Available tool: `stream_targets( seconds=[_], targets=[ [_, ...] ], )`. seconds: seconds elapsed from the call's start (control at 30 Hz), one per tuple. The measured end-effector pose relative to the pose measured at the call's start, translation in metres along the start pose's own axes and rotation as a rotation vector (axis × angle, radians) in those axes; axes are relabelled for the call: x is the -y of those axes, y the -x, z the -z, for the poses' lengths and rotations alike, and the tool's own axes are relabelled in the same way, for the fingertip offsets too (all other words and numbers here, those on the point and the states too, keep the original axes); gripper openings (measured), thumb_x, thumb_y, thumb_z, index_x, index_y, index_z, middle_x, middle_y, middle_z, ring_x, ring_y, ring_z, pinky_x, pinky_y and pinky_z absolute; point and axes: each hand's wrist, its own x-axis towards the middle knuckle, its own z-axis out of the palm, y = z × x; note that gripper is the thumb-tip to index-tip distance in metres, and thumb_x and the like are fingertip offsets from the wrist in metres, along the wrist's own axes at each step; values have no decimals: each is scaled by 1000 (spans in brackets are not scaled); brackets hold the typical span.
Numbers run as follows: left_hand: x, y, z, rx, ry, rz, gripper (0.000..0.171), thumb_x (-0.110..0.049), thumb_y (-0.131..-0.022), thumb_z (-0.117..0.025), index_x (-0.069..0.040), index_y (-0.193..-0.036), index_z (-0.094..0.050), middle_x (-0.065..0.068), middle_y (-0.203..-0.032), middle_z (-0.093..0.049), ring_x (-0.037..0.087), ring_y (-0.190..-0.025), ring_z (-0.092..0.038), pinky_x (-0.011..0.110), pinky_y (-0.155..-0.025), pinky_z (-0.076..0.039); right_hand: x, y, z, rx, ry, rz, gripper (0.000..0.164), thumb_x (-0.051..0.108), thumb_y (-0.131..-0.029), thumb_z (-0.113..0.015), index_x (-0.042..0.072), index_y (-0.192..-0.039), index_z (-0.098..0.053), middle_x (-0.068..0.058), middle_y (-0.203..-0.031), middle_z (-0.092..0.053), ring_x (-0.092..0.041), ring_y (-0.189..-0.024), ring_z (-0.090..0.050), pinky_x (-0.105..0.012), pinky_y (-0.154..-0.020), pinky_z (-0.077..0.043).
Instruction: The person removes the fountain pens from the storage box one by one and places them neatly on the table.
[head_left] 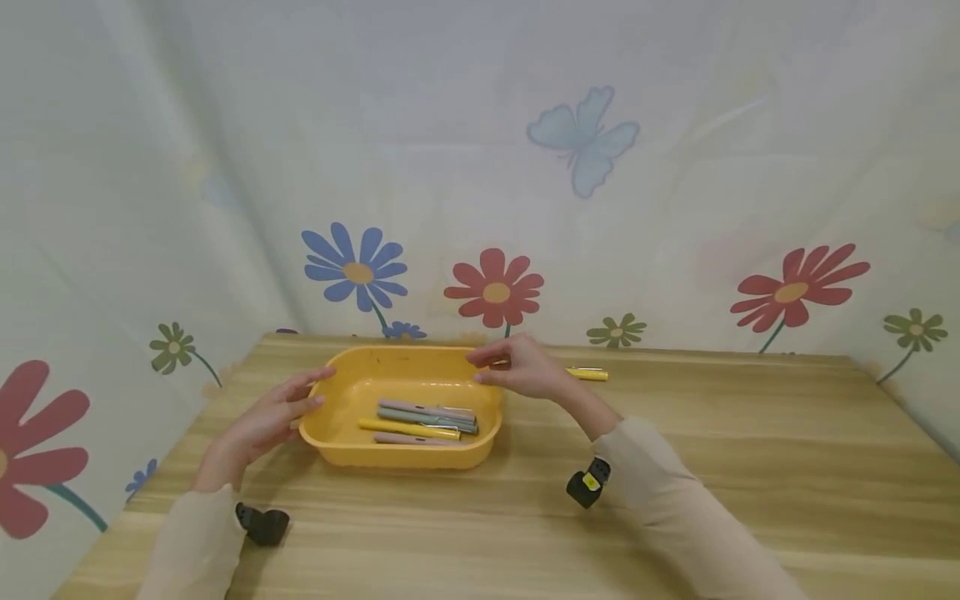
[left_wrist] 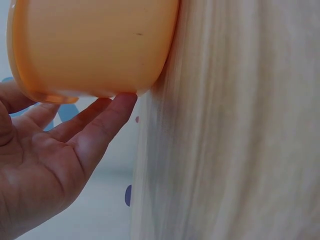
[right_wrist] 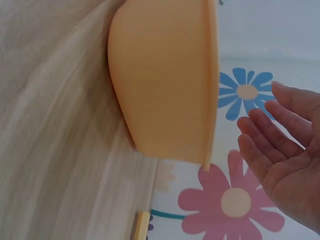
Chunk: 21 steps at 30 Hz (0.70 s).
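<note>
A yellow plastic basin sits on the wooden table, several pens in it: a yellow pen, a grey-green pen and pinkish pens. At the basin's left end, my left hand has its fingertips against the outer wall and rim, as the left wrist view shows with extended fingers. My right hand hovers by the far right corner of the rim. In the right wrist view that hand holds nothing, its fingers loosely bent and apart from the basin.
Another yellow pen lies on the table just beyond the right wrist, partly hidden. A flower-printed curtain stands behind the table and on its left. Each wrist wears a small black camera.
</note>
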Motion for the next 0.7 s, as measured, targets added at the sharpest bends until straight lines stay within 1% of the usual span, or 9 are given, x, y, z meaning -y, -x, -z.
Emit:
stream_targets(
  seconds=[0.13,0.27,0.43,0.7],
  targets=[
    [-1,2,2,-4,6,8,59,-19,-96,-46,-8,-145,-16,21,-151,-3,45,-131,-19,51,-90,-43,3,-7,-12,55,-3,24,34,9,-83,-65,-6,-113,-60,-21,-114,-61,-28,-105,-59,-28,-86,-48],
    [-2,3,2,8,16,-9,58,-19,-96,-45,-7,-145,-16,22,-150,-3,46,-130,-22,48,-89,-45,5,-12,-21,73,-20,29,35,8,-84,-65,-8,-114,-59,-22,-114,-60,-29,-106,-58,-29,-85,-48],
    [-2,3,1,10,29,-14,58,-18,-96,-45,-7,-145,-16,22,-150,-3,45,-130,-22,48,-89,-45,3,-17,-28,86,-20,8,34,7,-84,-64,-9,-114,-59,-22,-114,-61,-30,-105,-58,-27,-84,-49],
    [-3,6,0,-1,22,-6,57,-17,-96,-45,-8,-145,-18,21,-151,-4,45,-131,-20,47,-90,-44,-3,-25,-43,104,11,-25,33,8,-85,-63,-6,-114,-60,-18,-111,-63,-24,-102,-60,-26,-83,-49]
  ],
)
